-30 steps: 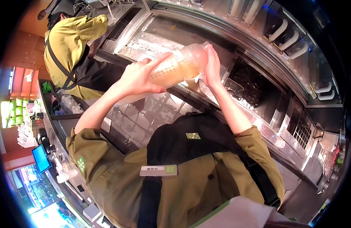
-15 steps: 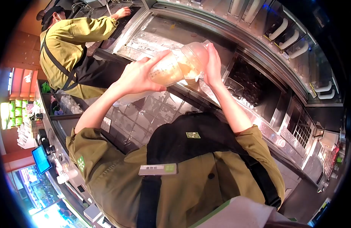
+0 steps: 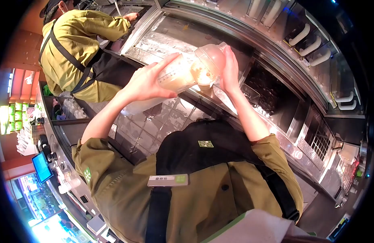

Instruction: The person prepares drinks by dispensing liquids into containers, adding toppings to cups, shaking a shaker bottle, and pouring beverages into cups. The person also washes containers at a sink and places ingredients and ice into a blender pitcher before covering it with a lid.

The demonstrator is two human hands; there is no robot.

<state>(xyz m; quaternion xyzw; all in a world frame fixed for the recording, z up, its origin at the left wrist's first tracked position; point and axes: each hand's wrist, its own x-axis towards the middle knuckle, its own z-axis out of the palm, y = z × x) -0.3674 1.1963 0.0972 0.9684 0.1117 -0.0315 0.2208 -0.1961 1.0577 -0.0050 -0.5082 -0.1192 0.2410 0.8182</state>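
Note:
Between my hands, at the upper middle, is a clear shaker cup [image 3: 178, 77] with measuring marks, lying tilted nearly on its side. Its rounded clear cap [image 3: 211, 56] is at the right end. Pale, creamy liquid shows inside near where cup and cap meet. My left hand [image 3: 149, 81] is closed around the body of the cup, thumb below and fingers above. My right hand [image 3: 230, 69] presses against the cap, with its fingers along the far side. Something small and pale stands behind the shaker, too covered to name.
Beyond the shaker runs a wet steel counter [image 3: 164, 30], with a dark recess [image 3: 266, 89] to the right. White-handled dispensers [image 3: 310, 42] line the upper right. A co-worker [image 3: 73, 44] bends over the counter at the upper left. A blue screen [image 3: 42, 167] stands at the left.
The pale liquid inside the shaker has shifted, and more of the cap looks clear. Both hands keep nearly the same grip. The co-worker has bent further down, and that person's hand is lower.

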